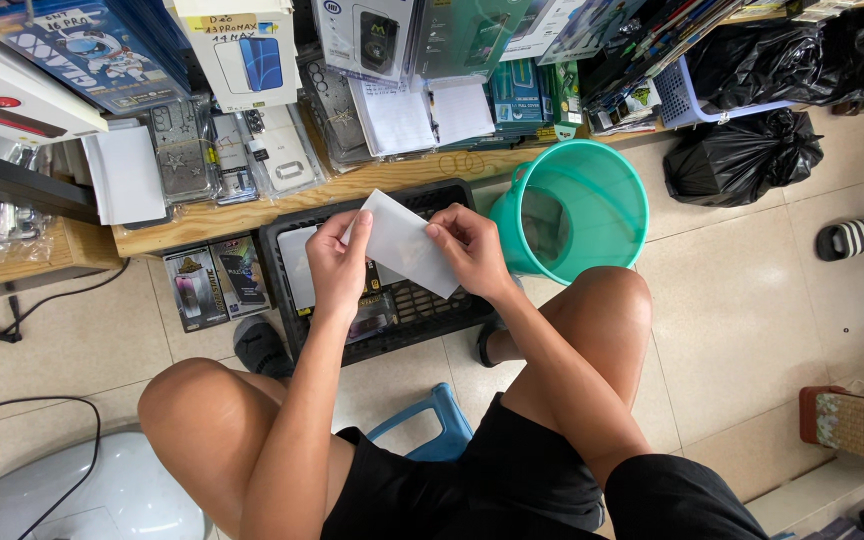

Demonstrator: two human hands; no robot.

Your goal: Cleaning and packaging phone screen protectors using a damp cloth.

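Head view: white packet (404,243) slanting down-right.

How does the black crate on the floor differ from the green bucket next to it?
The black crate is low, rectangular and slatted, while the green bucket is round, deeper and solid-walled. The crate holds flat packaged items; the bucket looks nearly empty. The left hand and right hand hold a white envelope over the crate, not the bucket. Both stand open-topped on the tiled floor.
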